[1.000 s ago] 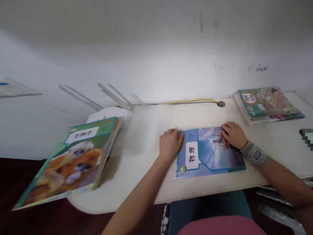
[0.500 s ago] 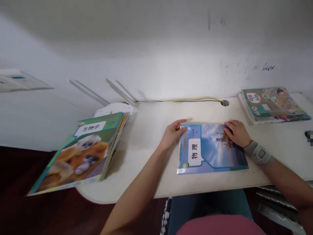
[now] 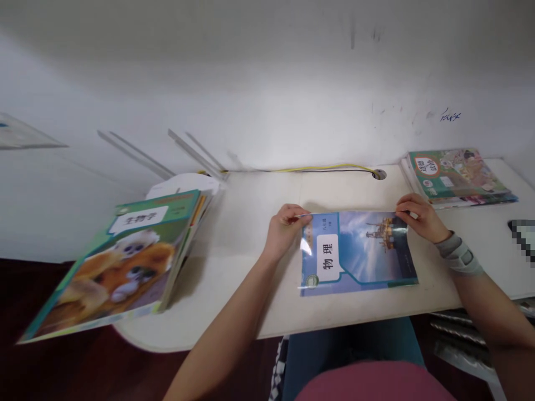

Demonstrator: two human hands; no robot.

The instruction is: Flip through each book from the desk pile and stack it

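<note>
A blue physics textbook [image 3: 359, 262] with an oil rig on its cover is in front of me, turned sideways, with glare on its shiny surface. My left hand [image 3: 284, 228] pinches its far left corner between thumb and fingers. At the far right corner, my right hand [image 3: 420, 217] grips the book the same way, a grey band [image 3: 460, 253] on that wrist. The book's far edge appears slightly raised off the white desk [image 3: 242, 223], while its near edge lies close to the surface.
On the left, a stack of books topped by a green biology textbook [image 3: 121, 262] juts past the desk's rounded end. Another book pile [image 3: 460, 172] lies at the back right. A yellow cable [image 3: 326, 167] runs along the wall into a hole [image 3: 379, 174]. A dark-edged device [image 3: 524, 236] is at the right edge.
My right hand has shifted from lying over the book's right side to pinching its far right corner. The book's far edge looks a little lifted. The view has turned slightly right.
</note>
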